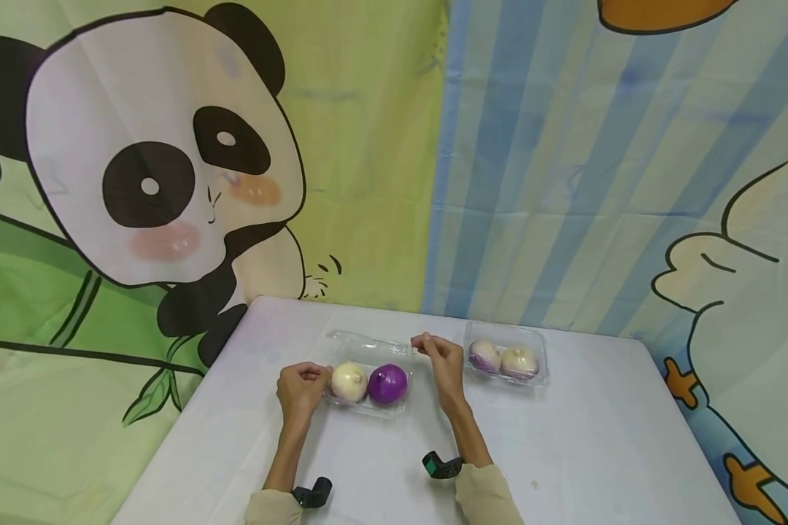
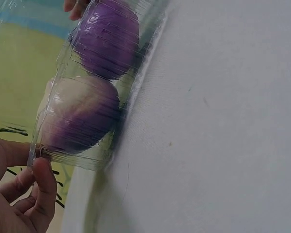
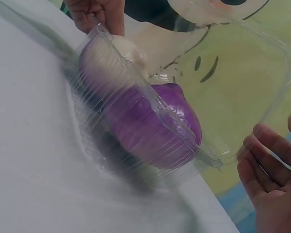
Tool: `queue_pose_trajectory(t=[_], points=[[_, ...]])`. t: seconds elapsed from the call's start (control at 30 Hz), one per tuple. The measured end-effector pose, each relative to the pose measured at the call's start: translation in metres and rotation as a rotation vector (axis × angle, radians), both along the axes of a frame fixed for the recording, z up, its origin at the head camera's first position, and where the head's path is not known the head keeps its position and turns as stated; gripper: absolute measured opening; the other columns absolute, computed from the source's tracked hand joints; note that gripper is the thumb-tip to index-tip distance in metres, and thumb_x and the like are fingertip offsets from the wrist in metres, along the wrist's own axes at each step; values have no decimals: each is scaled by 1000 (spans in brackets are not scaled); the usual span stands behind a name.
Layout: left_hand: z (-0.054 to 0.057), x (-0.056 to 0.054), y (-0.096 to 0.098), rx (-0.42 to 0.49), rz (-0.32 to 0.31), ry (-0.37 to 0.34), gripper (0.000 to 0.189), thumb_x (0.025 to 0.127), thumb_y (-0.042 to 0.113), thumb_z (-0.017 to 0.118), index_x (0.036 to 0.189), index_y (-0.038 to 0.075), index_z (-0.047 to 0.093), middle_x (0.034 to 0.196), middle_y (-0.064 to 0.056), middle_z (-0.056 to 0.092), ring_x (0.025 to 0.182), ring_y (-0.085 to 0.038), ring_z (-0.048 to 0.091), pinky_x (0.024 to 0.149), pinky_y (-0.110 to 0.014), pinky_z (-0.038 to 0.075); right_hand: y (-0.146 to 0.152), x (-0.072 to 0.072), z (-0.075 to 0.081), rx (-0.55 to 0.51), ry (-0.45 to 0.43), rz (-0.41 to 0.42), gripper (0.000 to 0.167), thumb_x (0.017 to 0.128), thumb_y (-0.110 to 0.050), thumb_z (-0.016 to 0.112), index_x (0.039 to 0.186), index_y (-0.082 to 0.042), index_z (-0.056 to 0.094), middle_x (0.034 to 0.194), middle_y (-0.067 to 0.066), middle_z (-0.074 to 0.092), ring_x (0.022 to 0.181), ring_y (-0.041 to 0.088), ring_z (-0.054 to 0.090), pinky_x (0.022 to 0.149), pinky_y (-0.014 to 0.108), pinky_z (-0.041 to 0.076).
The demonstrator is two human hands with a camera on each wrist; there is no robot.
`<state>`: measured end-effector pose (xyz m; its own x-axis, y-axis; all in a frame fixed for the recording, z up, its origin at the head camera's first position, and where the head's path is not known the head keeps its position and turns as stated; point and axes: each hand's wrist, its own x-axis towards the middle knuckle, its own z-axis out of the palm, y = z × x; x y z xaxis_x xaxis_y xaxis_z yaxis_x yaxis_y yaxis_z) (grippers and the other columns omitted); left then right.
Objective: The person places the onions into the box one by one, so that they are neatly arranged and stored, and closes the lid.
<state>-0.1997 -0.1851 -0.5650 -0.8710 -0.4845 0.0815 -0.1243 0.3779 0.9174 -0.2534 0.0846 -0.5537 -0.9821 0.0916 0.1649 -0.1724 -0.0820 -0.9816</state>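
Observation:
A clear plastic clamshell box (image 1: 368, 410) holds two onions side by side, its lid (image 1: 371, 343) raised at the far side. One onion (image 1: 349, 382) is whitish with a purple underside; the other onion (image 1: 387, 384) is deep purple and glossy. At the box's left end, my left hand (image 1: 300, 389) pinches the rim between thumb and fingers, as the left wrist view shows. My right hand (image 1: 445, 362) has its fingertips at the lid's right edge. In the right wrist view its thumb stands apart from the bent fingers (image 3: 266, 155).
A second clear plastic box (image 1: 543, 372) with two pale, purple-tinged onions stands to the right. Both boxes are on a white-covered table (image 1: 597, 423). Behind the table hangs a printed cloth (image 1: 368, 182) with a panda and blue stripes.

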Motion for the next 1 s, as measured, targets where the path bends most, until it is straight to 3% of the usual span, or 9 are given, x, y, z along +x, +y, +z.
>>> queue_pose_trajectory(t=[0.17, 0.3, 0.43, 0.6, 0.87, 1.0], points=[[0, 1, -1, 36, -22, -3, 15, 89, 13, 85, 82, 0, 81, 67, -6, 74, 54, -12, 63, 48, -22, 49, -1, 4, -4, 119, 97, 32, 14, 101, -12, 79, 98, 1, 82, 111, 21, 81, 99, 22, 78, 98, 24, 62], [-2, 2, -3, 97, -34, -19, 12, 90, 8, 83, 86, -2, 80, 68, -4, 74, 54, -11, 64, 48, -20, 52, -3, 7, -5, 212, 177, 49, 7, 93, -4, 85, 95, 0, 80, 112, 23, 79, 103, 35, 77, 100, 28, 63], [-4, 1, -6, 193, -42, -45, 12, 94, 5, 80, 93, -6, 80, 69, -1, 73, 55, -9, 63, 50, -18, 54, -4, 9, -6, 267, 215, 61, 14, 88, 5, 85, 100, 6, 78, 113, 24, 79, 106, 40, 76, 99, 27, 64], [-6, 2, -9, 285, -73, -63, 17, 100, 7, 76, 99, -10, 78, 72, 1, 74, 57, -9, 63, 53, -18, 57, -4, 12, -4, 302, 214, 76, 24, 85, 10, 85, 107, 9, 77, 114, 21, 80, 108, 43, 75, 102, 35, 64], [-6, 7, -11, 276, -141, -77, 40, 116, 22, 54, 111, -11, 77, 84, -3, 75, 66, -7, 64, 56, -20, 59, -4, 13, -2, 322, 245, 57, 27, 82, 10, 88, 107, 3, 79, 110, 18, 81, 105, 47, 76, 101, 53, 64], [-4, 12, -13, 247, -152, -111, 43, 115, 26, 52, 112, -9, 77, 87, -6, 75, 67, -9, 68, 57, -23, 62, -4, 13, -3, 318, 256, 53, 27, 82, 11, 88, 106, 3, 79, 109, 19, 82, 104, 49, 76, 100, 59, 62]])
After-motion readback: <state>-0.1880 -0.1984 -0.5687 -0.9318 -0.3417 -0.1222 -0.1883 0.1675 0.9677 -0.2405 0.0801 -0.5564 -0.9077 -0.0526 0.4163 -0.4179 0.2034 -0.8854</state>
